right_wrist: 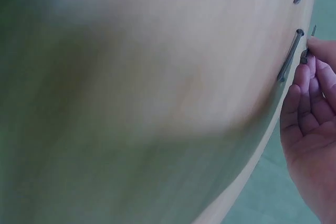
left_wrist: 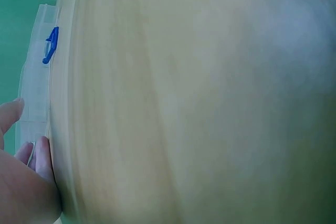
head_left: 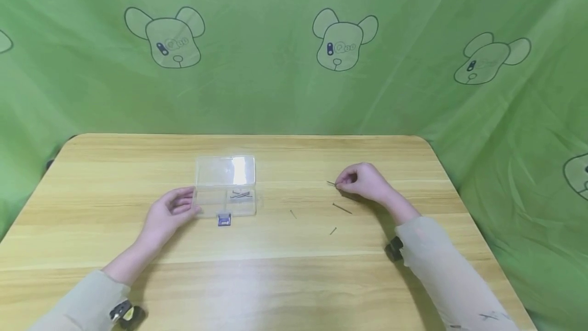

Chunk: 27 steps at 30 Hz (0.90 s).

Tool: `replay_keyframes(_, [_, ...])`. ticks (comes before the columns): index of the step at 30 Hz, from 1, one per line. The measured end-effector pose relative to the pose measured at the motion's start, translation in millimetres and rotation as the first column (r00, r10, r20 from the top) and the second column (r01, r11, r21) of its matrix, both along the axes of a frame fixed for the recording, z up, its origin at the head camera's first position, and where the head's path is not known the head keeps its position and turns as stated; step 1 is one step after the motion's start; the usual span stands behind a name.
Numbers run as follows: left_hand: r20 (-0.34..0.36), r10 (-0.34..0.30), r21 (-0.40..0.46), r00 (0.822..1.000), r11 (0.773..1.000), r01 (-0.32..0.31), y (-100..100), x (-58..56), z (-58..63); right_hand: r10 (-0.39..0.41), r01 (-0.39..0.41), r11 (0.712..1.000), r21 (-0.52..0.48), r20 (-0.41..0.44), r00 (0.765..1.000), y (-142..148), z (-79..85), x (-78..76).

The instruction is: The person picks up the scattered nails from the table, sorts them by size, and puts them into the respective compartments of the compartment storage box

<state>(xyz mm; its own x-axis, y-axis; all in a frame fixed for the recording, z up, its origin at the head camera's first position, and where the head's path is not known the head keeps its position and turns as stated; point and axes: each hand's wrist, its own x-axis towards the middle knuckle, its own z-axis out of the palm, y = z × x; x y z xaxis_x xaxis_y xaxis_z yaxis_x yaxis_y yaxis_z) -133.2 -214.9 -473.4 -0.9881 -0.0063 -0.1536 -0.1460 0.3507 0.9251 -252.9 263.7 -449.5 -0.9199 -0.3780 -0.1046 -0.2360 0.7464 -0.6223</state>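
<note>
Small loose nail [head_left: 293, 214] between clear box [head_left: 210, 197] and right hand [head_left: 367, 183]

The table [head_left: 294, 295] has a pale wood-grain top with rounded far corners. Green cloth [head_left: 257, 98] hangs beyond its far edge and along both its sides. Behind the table, the cloth bears 2 outlined animal heads [head_left: 338, 45], with 1 tilted head [head_left: 489, 60] beyond the table's far right corner and 1 cut-off head [head_left: 578, 175] past its right side.

The latch [head_left: 224, 220] is blue, curtain [head_left: 266, 91] patterned green.
</note>
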Motion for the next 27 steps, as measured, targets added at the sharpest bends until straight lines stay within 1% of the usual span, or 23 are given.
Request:
replay_keyframes(8, [-0.002, 0.001, 0.003, 1.000, 1.000, -0.001, 1.2, -1.8, -0.3, 0.019, -0.019, 0.999, -0.032, -0.012, 1.000, -17.3, 4.6, -2.7])
replay_keyframes(16, [0.000, 0.004, 0.005, 1.000, 1.000, -0.004, 0.9, -1.4, 0.1, 0.025, -0.025, 0.997, -0.074, 0.005, 1.000, -42.6, 10.2, -2.1])
replay_keyframes(27, [-0.002, 0.002, 0.007, 1.000, 1.000, -0.002, -0.1, -0.1, -2.2, 0.083, -0.080, 0.991, -0.111, 0.015, 0.996, -83.0, 14.5, -5.8])
